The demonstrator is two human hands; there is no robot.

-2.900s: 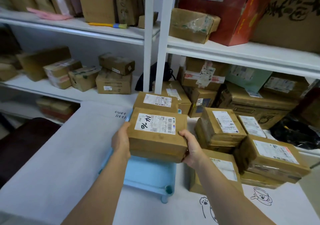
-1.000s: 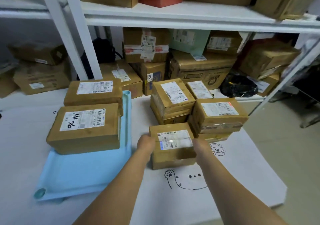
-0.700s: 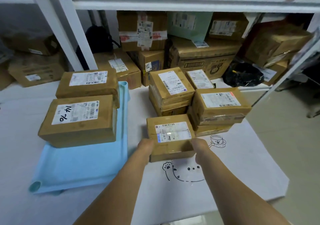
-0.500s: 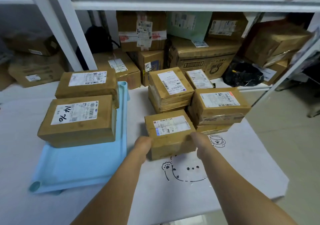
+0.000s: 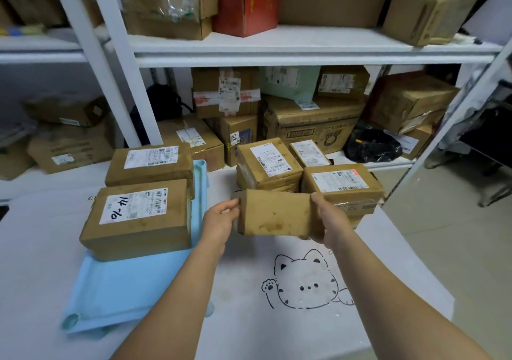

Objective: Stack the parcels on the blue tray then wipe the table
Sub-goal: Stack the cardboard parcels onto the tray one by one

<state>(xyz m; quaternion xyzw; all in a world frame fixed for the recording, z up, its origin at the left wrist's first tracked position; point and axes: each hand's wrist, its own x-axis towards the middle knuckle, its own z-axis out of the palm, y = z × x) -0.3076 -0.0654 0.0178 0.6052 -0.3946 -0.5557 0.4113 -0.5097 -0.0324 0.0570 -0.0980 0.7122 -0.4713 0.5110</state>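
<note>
I hold a small brown parcel [image 5: 274,212] above the table, tilted so its plain side faces me. My left hand [image 5: 220,218] grips its left end and my right hand [image 5: 328,215] grips its right end. The blue tray [image 5: 130,290] lies at the left with two parcels on it: one marked "14-70" [image 5: 138,215] in front and another [image 5: 151,163] behind it. More parcels stand stacked on the table behind the held one, among them a labelled one [image 5: 267,163] and one at the right [image 5: 342,184].
The table wears a white cloth with a cat drawing [image 5: 304,282]. White shelves [image 5: 277,46] behind hold many cardboard boxes and a black bag [image 5: 371,145]. A white upright post [image 5: 119,63] stands behind the tray. The floor drops away to the right of the table.
Earlier both hands set the "14-70" parcel on the tray, then closed on the small parcel on the table. It is now lifted off the cloth and tipped toward me, uncovering the cat drawing.
</note>
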